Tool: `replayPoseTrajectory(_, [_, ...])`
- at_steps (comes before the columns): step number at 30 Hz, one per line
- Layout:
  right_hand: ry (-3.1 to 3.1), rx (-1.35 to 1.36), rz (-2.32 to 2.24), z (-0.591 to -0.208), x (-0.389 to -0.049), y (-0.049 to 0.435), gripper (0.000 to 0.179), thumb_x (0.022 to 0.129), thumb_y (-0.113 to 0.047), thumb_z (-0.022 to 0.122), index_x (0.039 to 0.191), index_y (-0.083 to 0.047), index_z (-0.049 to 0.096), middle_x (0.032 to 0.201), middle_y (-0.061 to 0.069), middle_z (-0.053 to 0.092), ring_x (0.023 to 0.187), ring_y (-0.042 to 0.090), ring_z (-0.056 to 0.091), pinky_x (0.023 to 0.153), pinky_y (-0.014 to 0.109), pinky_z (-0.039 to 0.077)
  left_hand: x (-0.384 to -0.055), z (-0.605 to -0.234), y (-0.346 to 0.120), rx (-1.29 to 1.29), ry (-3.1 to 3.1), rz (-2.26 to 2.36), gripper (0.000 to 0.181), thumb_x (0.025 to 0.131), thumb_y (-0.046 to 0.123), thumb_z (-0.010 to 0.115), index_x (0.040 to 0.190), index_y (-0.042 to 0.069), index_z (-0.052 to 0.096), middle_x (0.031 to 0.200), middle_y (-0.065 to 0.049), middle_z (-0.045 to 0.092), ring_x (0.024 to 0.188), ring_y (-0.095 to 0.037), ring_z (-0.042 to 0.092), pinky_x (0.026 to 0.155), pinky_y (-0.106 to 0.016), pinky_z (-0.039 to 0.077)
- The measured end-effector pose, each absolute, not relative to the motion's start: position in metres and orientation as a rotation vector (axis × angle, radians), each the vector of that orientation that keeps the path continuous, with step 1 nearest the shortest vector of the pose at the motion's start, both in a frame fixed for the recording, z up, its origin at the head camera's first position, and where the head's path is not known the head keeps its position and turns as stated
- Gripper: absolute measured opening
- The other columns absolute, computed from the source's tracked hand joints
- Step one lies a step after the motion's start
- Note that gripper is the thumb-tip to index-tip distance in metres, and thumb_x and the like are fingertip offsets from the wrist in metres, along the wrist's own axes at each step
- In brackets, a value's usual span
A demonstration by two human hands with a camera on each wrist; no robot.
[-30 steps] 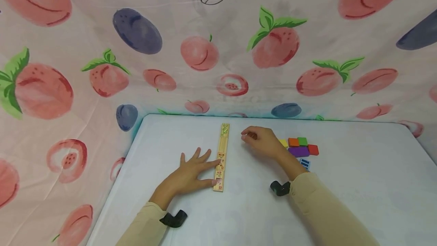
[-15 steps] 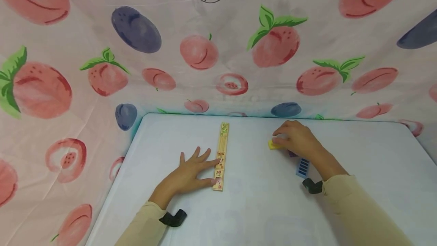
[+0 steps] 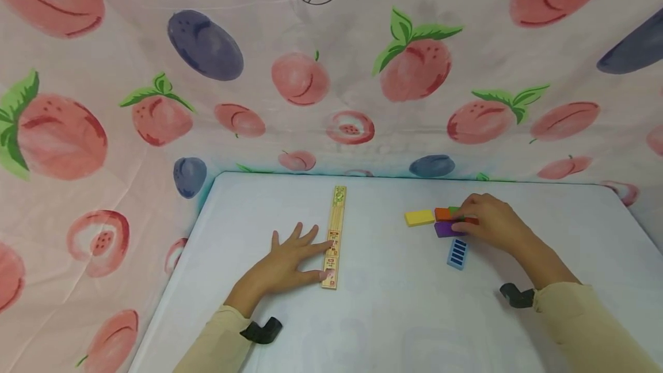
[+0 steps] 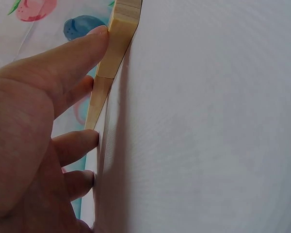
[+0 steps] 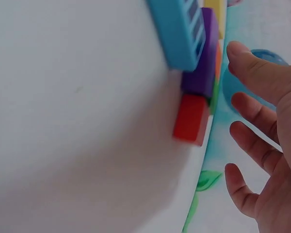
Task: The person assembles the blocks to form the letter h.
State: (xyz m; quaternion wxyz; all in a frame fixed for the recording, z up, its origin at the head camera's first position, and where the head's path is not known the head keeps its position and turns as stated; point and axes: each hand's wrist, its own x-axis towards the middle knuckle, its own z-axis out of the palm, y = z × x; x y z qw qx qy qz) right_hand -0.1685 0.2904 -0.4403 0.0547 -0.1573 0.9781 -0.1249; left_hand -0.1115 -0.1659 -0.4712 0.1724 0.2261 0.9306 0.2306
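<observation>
My left hand lies spread on the left, its thumb and index fingertips touching a row of wooden blocks with printed labels. In the left wrist view the same wooden blocks stand end to end along the fingertips. My right hand hovers over a cluster of coloured blocks, fingers apart and holding nothing in the right wrist view. Under and beside it lie a purple block, an orange block, a partly covered green block and a red block.
A yellow block lies left of the cluster. A light blue block with dark bars lies just in front of it. All rest on a white table. A fruit-printed cloth hangs behind the table and along its left.
My right hand has moved right, from beside the wooden row to the yellow block, then over the coloured cluster. The yellow block has come slightly leftward. My left hand stays put.
</observation>
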Motion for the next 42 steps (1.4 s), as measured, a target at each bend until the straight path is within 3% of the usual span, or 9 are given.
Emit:
replayPoseTrajectory(19, [2.950, -0.443, -0.338, -0.450, -0.163, 0.292, 0.030, 0.087, -0.029, 0.082, 0.113, -0.014, 0.076, 0.109, 0.011, 0.068, 0.106, 0.033, 0.059, 0.091, 0.060, 0.052, -0.111, -0.472, -0.167, 0.650, 2.645, 0.675, 0.067, 0.090, 0.066, 0.065, 0.151, 0.045, 0.046, 0.170, 0.001, 0.025, 0.160, -0.034, 0.004, 0.117, -0.076, -0.008])
replayPoseTrajectory(31, [2.926, -0.372, -0.356, -0.448, -0.156, 0.289, 0.038, 0.084, -0.027, 0.086, 0.117, -0.012, 0.076, 0.106, 0.011, 0.070, 0.101, 0.030, 0.060, 0.091, 0.055, 0.055, -0.111, -0.475, -0.167, 0.650, 2.648, 0.675, 0.068, 0.090, 0.067, 0.064, 0.151, 0.045, 0.046, 0.169, 0.001, 0.025, 0.160, -0.034, 0.004, 0.116, -0.076, -0.008])
replayPoseTrajectory(42, [2.903, -0.281, -0.539, -0.449, -0.151, 0.292, 0.038, 0.087, -0.029, 0.083, 0.118, -0.008, 0.075, 0.108, 0.015, 0.074, 0.099, 0.032, 0.064, 0.090, 0.056, 0.055, -0.111, -0.472, -0.167, 0.644, 2.644, 0.663, 0.067, 0.090, 0.066, 0.065, 0.151, 0.045, 0.046, 0.169, 0.001, 0.026, 0.160, -0.034, 0.005, 0.117, -0.076, -0.007])
